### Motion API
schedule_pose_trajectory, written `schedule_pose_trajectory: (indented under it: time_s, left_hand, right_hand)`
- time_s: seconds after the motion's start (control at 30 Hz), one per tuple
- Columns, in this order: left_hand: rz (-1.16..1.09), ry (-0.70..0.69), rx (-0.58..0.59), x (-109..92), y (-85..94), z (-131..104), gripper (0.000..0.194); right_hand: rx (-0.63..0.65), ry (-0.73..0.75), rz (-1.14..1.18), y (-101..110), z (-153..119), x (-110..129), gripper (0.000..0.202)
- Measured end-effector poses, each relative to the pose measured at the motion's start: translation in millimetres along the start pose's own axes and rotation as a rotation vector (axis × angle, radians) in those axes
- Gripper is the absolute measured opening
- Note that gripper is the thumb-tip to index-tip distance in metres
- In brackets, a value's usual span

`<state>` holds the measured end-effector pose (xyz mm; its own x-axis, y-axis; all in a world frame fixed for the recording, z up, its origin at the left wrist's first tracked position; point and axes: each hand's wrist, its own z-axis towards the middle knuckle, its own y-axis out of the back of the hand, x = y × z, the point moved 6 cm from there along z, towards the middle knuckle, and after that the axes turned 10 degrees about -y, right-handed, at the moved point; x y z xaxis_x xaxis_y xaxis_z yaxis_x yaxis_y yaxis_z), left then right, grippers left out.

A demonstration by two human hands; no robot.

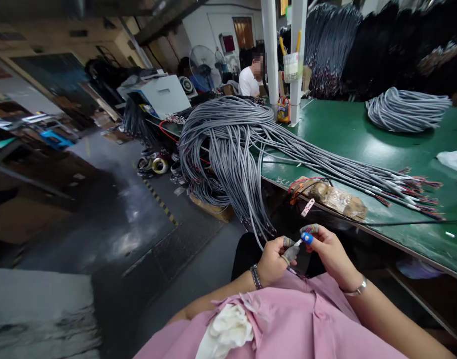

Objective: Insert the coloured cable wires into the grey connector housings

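Observation:
My left hand, with grey covers on its fingertips, is closed in a pinch on a cable near my lap. A short white piece of the cable end shows between my two hands. My right hand, a blue cover on its thumb, is closed on the tip of that same cable end. Fine wires there are mostly hidden by the fingers. Just beyond my hands, a large bundle of grey cables droops over the table edge. Its stripped ends with coloured wires lie on the green table.
A taped brown block sits at the table's near edge beside a small white tag. Farther back lies a coiled grey cable bundle. White posts rise from the table. A person in white sits behind, near a fan.

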<state>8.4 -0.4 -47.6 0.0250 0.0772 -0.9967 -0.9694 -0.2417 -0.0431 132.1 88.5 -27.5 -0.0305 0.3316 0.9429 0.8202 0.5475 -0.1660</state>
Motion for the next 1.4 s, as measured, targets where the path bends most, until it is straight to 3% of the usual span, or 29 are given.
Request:
schedule_pose_trajectory:
  time_s: [0.2,0.37,0.53,0.73,0.83,0.93,1.1,1.23,1.4]
  left_hand:
    - [-0.135,0.099,0.225,-17.0,-8.1,17.3,0.042]
    - [-0.106,0.096,0.124,-15.7,-4.3,19.4,0.043]
    - [-0.08,0.06,0.031,-7.4,-4.5,18.1,0.039]
    - [-0.143,0.247,0.207,7.7,-7.8,21.7,0.04]
    - [-0.139,0.179,0.098,0.5,-1.5,25.0,0.036]
    - [-0.179,0.081,-0.044,-7.7,1.4,26.8,0.033]
    - [-0.359,0.101,-0.192,0.6,-0.3,28.9,0.029]
    - [-0.453,0.124,-0.26,5.0,1.6,31.4,0.025]
    - [-0.436,0.132,-0.281,4.2,2.5,34.7,0.022]
  right_hand:
    - [0.252,0.075,-0.158,-15.4,2.4,21.8,0.018]
    - [0.119,-0.027,-0.094,-9.1,7.6,7.1,0.024]
    - [0.1,-0.052,-0.069,-6.8,11.0,-4.6,0.021]
    - [0.174,0.122,-0.292,-15.8,11.6,10.6,0.011]
    - [0.112,0.158,-0.285,-12.9,14.3,14.9,0.011]
    - [0.065,0.103,-0.159,-8.5,17.0,10.5,0.016]
    - [0.068,0.112,-0.071,-12.7,12.0,10.5,0.018]
    - [0.085,0.226,-0.167,-18.2,7.3,19.0,0.013]
    - [0.014,0.363,-0.393,-15.7,4.8,30.1,0.012]
